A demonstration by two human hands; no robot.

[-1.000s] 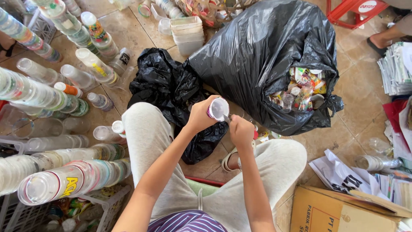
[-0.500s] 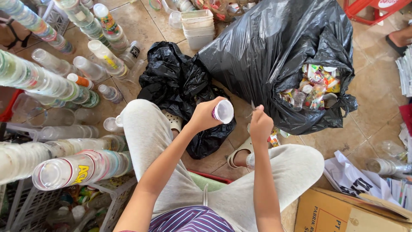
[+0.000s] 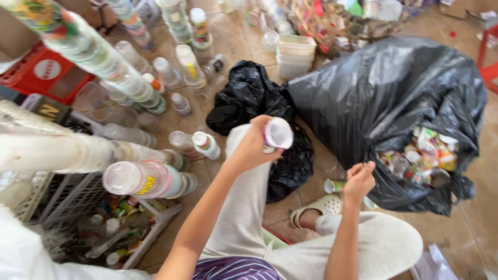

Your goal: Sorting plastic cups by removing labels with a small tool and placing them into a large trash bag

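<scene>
The person sits on a tiled floor (image 3: 467,233), hemmed in on 3 sides: long stacks of nested plastic cups (image 3: 109,67) and a white crate (image 3: 62,199) to the left, a small crumpled black bag (image 3: 249,101) ahead, and a large black bag (image 3: 384,98) to the right, its open mouth spilling mixed packaging. Bare floor shows only in narrow strips between these. The left hand (image 3: 252,145) is raised over the left knee, closed around a small white cup (image 3: 277,135); the cup's long axis is tilted, one round end facing up toward the camera. The right hand (image 3: 359,179) is loosely curled near the large bag's mouth, fingertips pinched; whether it holds anything cannot be told.
</scene>
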